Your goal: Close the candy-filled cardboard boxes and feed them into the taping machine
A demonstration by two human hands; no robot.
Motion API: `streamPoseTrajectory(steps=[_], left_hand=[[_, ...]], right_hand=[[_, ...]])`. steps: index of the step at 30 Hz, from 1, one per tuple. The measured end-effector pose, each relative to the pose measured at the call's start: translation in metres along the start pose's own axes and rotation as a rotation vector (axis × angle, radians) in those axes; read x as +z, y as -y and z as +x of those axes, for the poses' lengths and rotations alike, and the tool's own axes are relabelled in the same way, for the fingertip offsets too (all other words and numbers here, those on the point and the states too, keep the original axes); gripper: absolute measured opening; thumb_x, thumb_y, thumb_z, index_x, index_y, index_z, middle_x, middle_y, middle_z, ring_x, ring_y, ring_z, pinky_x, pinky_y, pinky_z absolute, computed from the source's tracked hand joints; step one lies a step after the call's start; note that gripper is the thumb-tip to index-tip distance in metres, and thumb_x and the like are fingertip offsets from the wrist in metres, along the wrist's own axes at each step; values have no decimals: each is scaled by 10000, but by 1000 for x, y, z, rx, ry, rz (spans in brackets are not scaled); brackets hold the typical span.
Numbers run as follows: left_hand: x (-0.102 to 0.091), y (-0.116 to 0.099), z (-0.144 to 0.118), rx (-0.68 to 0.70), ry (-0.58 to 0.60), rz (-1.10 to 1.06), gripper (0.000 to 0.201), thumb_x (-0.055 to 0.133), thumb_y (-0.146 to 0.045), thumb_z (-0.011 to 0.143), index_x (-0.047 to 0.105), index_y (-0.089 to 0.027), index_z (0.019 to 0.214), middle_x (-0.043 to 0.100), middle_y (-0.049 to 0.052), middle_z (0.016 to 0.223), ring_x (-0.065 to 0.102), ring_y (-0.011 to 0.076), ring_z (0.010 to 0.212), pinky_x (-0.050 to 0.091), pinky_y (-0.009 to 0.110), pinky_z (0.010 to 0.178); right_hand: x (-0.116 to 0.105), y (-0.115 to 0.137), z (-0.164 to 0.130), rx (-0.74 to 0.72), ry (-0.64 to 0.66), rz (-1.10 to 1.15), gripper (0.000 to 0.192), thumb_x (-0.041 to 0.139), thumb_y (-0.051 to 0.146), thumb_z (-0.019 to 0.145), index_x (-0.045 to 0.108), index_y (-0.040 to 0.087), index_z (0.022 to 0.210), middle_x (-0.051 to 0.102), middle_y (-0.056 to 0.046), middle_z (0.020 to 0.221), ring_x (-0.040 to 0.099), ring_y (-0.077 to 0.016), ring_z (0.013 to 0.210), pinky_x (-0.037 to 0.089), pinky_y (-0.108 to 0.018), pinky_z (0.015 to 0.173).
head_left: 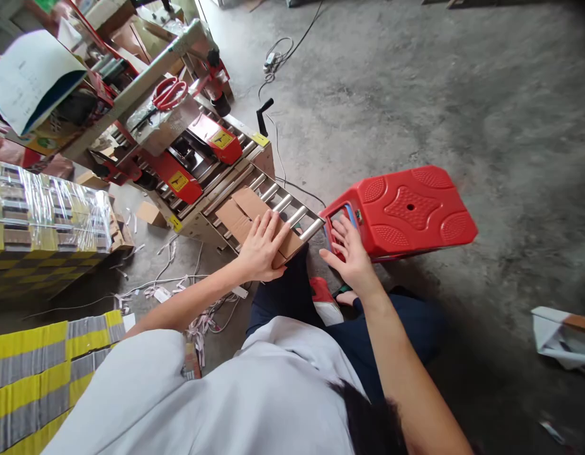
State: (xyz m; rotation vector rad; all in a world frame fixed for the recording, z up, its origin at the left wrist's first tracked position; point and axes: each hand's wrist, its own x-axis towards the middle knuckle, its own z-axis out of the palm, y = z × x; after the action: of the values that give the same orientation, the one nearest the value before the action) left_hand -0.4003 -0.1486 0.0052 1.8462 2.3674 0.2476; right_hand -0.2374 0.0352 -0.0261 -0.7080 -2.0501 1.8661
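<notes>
Left hand (260,248) lies flat, fingers spread, steadying cardboard (247,218) on rollers (292,212); right hand (352,256) hooks the red stool (409,212) (tilted) by its handle slot.

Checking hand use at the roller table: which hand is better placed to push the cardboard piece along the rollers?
Left. The left hand already lies flat on the cardboard piece on the rollers. The right hand is off at the red stool.

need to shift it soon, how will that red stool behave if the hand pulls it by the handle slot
The stool looks like hollow moulded plastic, so probably light and stiff. The right hand has fingers at its end slot; a pull there may tilt it rather than slide it. On the rough concrete floor its legs would likely scrape, not glide.
</notes>
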Motion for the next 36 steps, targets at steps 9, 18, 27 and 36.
streamPoseTrajectory(steps=[9,18,27,36], left_hand=[[-36,144,9,-67,41,22,882,574,-415,817,223,-87,1556,196,213,1625,137,362,1519,119,571,1230],[-39,174,69,2,-15,95,821,565,-323,774,330,-19,1500,309,236,1579,238,344,1494,184,523,1227],[-46,191,49,-75,-130,61,672,598,-326,787,472,-183,1431,253,156,1618,160,356,1516,117,632,1197],[-22,196,42,-305,-754,-327,492,553,-389,897,416,-218,1337,343,164,1505,346,271,1426,324,493,1172]], right_hand=[[-35,-72,-41,321,-55,4,779,706,546,749,478,183,1399,631,-208,1295,675,-283,1104,528,-498,1002],[-25,-92,-79,365,-71,39,709,732,556,655,610,170,1238,707,-174,1164,693,-308,1077,591,-465,916],[-4,-84,-54,319,-42,-100,482,640,388,765,636,177,1199,713,-151,1155,711,-264,1025,557,-460,958],[143,62,161,-446,82,-385,504,627,208,845,554,181,1343,555,-142,1386,513,-286,1295,427,-491,1110]])
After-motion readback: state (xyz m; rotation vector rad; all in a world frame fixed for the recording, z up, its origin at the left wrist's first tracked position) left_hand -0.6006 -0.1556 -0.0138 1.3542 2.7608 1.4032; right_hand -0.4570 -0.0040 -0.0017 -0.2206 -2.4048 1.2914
